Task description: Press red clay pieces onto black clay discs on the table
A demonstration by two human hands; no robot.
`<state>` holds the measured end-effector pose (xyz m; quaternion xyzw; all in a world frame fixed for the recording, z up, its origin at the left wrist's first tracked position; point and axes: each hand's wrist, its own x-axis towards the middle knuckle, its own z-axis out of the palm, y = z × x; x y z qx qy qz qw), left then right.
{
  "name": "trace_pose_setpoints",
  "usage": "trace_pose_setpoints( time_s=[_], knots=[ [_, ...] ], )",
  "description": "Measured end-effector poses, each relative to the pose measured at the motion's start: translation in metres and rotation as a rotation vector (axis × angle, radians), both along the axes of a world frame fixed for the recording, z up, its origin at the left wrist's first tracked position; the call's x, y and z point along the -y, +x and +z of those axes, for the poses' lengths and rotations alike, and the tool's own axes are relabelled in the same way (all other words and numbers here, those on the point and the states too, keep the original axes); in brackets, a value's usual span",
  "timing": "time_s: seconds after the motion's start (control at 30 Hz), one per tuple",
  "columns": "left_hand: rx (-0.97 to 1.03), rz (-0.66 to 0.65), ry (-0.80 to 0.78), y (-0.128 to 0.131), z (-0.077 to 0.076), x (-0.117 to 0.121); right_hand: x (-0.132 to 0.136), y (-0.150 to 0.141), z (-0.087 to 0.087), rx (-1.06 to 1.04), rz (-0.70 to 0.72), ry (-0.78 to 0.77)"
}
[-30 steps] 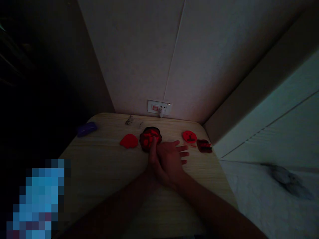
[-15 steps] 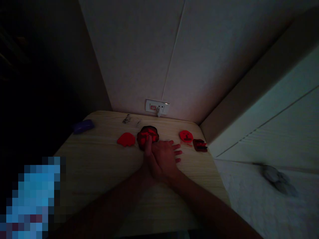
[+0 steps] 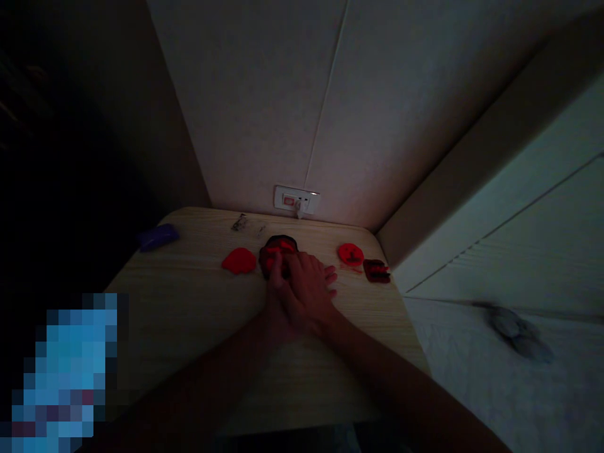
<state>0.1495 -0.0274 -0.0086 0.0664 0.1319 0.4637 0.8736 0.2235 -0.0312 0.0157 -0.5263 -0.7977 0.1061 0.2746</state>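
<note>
My left hand (image 3: 333, 277) lies underneath, its fingers stretched out to the right. Flat across it rests my right hand (image 3: 306, 277), fingers extended; anything between the palms is hidden. Just beyond the hands, partly covered by them, is a dark rounded piece with red patches (image 3: 276, 248). A flat red clay-like piece (image 3: 239, 260) lies to its left. Right of the hands sit a round red disc with dark marks (image 3: 350, 255) and a dark red piece with ridges (image 3: 376, 271). The light is dim, so their material is hard to tell.
The hands are over a pale wooden table (image 3: 198, 302). A purple packet-like object (image 3: 159, 238) lies near its left edge. Behind stands a wall with a socket (image 3: 296, 200) and a plug. A blurred grey object (image 3: 516, 333) is off to the right.
My right hand has slid forward and left over my left hand, covering more of the dark red-patched piece. The pieces on the table look unmoved; the view has shifted slightly.
</note>
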Motion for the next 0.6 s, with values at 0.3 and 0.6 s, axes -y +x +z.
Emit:
trace_pose_setpoints(
  time_s=[0.3, 0.6],
  knots=[
    [-0.046, -0.018, 0.029, 0.0, 0.0088, -0.0014, -0.0031, -0.001, -0.0007, -0.061, -0.072, -0.004],
    [0.021, -0.027, 0.072, -0.0005, 0.0066, -0.0084, -0.0047, 0.0, -0.0014, -0.154, -0.034, 0.102]
  ],
)
